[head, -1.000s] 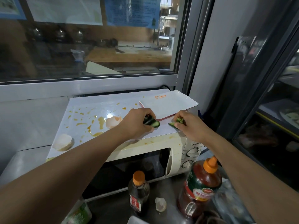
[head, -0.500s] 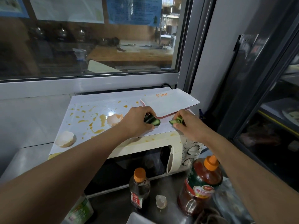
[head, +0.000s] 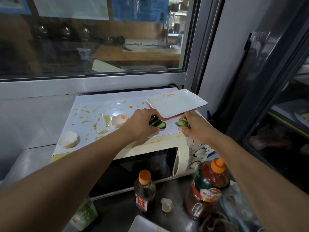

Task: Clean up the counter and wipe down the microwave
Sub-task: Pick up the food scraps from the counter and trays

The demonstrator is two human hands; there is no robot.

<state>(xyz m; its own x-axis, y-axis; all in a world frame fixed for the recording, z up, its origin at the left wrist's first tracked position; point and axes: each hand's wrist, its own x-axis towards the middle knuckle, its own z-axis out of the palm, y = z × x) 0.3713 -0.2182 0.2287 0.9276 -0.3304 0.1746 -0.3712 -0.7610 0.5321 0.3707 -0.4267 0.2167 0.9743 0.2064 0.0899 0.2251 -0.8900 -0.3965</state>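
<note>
A cream microwave [head: 147, 148] stands on the steel counter, its white top spattered with yellow egg streaks [head: 100, 124]. Two eggshell halves lie on that top, one in the middle [head: 118, 120] and one at the front left corner [head: 68, 139]. My left hand [head: 143, 123] is shut on dark green cucumber pieces [head: 158, 123] on the microwave top. My right hand [head: 194, 126] pinches smaller cucumber slices [head: 182, 123] near the front right corner. A white rectangular plate [head: 175, 103] sits just behind both hands.
On the counter in front stand a small dark sauce bottle [head: 144, 191] and a larger red sauce bottle [head: 209, 186], both orange-capped. An eggshell piece [head: 166, 205] lies between them. A green-labelled jar [head: 84, 215] is at the lower left, a glass-door cabinet [head: 284, 114] on the right.
Both hands stay on the cucumber pieces at the front of the microwave top and have hardly shifted. The view has tilted slightly.
</note>
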